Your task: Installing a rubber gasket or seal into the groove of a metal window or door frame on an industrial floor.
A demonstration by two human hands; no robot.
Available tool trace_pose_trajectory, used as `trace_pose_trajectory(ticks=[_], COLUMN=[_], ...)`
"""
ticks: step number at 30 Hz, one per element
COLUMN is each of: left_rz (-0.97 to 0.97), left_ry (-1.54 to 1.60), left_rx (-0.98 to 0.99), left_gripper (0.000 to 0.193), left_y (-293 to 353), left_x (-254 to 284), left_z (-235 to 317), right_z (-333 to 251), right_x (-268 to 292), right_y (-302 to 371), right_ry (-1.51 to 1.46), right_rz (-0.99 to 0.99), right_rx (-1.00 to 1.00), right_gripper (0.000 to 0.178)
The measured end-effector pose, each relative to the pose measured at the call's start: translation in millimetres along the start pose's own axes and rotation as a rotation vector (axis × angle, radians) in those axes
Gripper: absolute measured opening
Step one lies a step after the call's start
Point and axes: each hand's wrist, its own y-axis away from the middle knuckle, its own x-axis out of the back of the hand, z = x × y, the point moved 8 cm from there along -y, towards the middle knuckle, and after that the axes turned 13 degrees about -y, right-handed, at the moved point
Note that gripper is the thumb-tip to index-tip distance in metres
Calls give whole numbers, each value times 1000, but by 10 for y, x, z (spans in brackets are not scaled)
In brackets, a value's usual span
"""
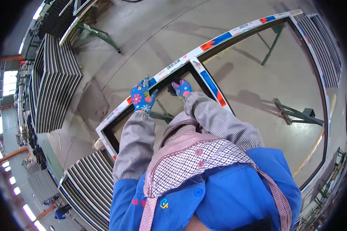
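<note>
A large window frame (214,41), dark inside with white protective film and orange and blue patches, lies in front of me. A crossbar (209,82) divides it. Both my hands wear blue flowered gloves. My left hand (142,97) is closed over the far rail, left of the crossbar, with its thumb toward the inner side. Inside the left opening, my right hand (182,90) is against the rail's dark inner face, fingers bent together. A small black piece (172,89) shows at its fingertips; its kind is unclear.
Green metal stands (297,111) show through and beside the frame. Stacked dark-and-white profile frames stand at left (56,82), lower left (90,184) and far right (322,50). Another green-legged stand (98,34) is at the upper left. A person in blue (62,211) is far off, lower left.
</note>
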Motion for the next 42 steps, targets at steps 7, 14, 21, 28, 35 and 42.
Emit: trace_pose_trajectory(ticks=[7, 14, 21, 28, 35, 42], left_rz=[-79, -141, -140, -163, -155, 22], left_ry=[60, -1, -150, -111, -43, -32], left_rx=[126, 135, -49, -58, -30, -27], left_gripper=[55, 57, 76, 75, 71, 65], left_y=[137, 47, -284, -347, -339, -360], left_x=[-77, -101, -74, -156, -282, -71], left_z=[-310, -243, 271, 310, 249, 443], right_z=[161, -12, 84, 66, -65, -1377], right_x=[-281, -222, -165, -132, -25, -339], right_y=[-115, -19, -112, -140, -183, 276], right_ry=[-526, -698, -573, -593, -20, 1445], right_rz=[-6, -25, -96, -109, -195, -286], right_rx=[-381, -393, -405, -417, -279, 1295], right_gripper=[27, 21, 22, 25, 27, 43])
